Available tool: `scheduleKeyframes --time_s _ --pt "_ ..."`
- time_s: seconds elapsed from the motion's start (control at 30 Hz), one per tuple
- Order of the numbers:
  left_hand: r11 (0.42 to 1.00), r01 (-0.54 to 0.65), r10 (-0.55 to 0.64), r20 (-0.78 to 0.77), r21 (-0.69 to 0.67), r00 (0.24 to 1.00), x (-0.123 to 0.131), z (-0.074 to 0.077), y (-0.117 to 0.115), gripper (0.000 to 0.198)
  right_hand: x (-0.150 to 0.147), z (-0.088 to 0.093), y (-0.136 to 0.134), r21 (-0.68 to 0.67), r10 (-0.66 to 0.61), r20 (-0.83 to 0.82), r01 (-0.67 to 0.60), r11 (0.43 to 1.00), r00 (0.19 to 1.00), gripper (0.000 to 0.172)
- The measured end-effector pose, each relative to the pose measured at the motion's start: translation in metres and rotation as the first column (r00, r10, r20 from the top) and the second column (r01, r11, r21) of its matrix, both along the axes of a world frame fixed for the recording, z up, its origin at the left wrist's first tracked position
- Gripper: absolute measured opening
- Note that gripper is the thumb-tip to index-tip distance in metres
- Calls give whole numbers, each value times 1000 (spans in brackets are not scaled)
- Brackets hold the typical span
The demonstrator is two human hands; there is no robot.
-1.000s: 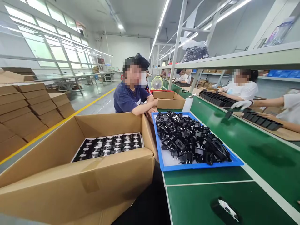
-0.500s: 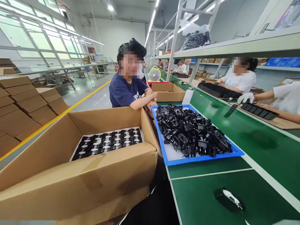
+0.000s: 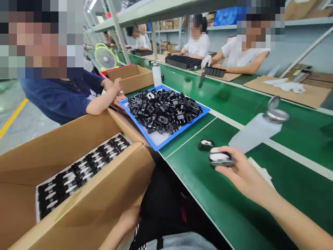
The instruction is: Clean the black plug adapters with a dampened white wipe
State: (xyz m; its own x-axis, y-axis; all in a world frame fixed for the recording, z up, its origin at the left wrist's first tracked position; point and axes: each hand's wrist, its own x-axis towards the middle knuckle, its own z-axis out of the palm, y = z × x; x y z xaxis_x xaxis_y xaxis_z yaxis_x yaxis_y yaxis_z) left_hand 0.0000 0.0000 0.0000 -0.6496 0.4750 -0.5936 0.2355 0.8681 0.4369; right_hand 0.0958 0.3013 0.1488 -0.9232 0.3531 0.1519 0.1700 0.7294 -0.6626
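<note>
My right hand grips a black plastic casing with a white inside between thumb and fingers, just above the green bench. Behind it, a second black casing with a white top lies on the bench. Past my fingers stands a tilted-looking white bottle with its metal lid up, and a pale cloth or paper is partly hidden by my hand. My left hand is low beside the outer wall of the cardboard box; its fingers are blurred and mostly hidden.
Rows of black-and-white parts fill a layer inside the box. A blue tray heaped with black plug parts stands on the bench. Close on the left, a person in a navy shirt leans by the box. Co-workers sit across the green belt.
The view has swung right and down. Both my hands have come into sight, the right one holding a casing. The white bottle at the right now shows fully.
</note>
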Motion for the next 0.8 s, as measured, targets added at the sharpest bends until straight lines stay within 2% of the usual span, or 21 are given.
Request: scheduleKeyframes --time_s 0.07,0.1,0.17,0.23,0.33,0.43,0.5,0.57,0.63,0.7,0.8 --pt "995 97 -97 8 36 995 -6 13 10 19 -10 -15 -6 -67 51 58 -47 997 997 26" --pt "985 139 -141 9 102 990 -9 22 18 20 -16 -23 -6 -61 47 80 -43 997 996 25" --pt "939 190 -198 -1 286 980 -10 45 39 23 -26 -37 -2 12 16 90 -17 1000 996 25" --pt "878 203 -208 -35 434 977 -7 65 61 24 -28 -38 6 82 10 85 -17 997 996 31" --pt "779 223 -196 -110 586 974 4 82 86 21 -19 -14 20 165 -63 132 40 985 989 46" --pt "681 231 -122 -203 695 972 11 84 106 17 -6 14 35 258 -207 298 130 957 932 38" --pt "644 209 -4 -271 736 963 9 85 119 15 -2 19 42 320 -246 444 104 942 861 36" --pt "637 194 102 -331 746 938 4 86 135 15 -2 15 48 354 -243 559 37 935 793 41" --pt "659 192 130 -361 728 923 -2 88 151 22 -3 8 53 365 -232 617 -11 931 752 50" --pt "694 194 93 -353 694 931 -6 90 165 33 -4 6 57 359 -223 632 -26 933 742 48" --pt "728 220 21 -341 650 940 -9 89 181 41 -5 10 62 355 -230 648 -21 935 726 33"
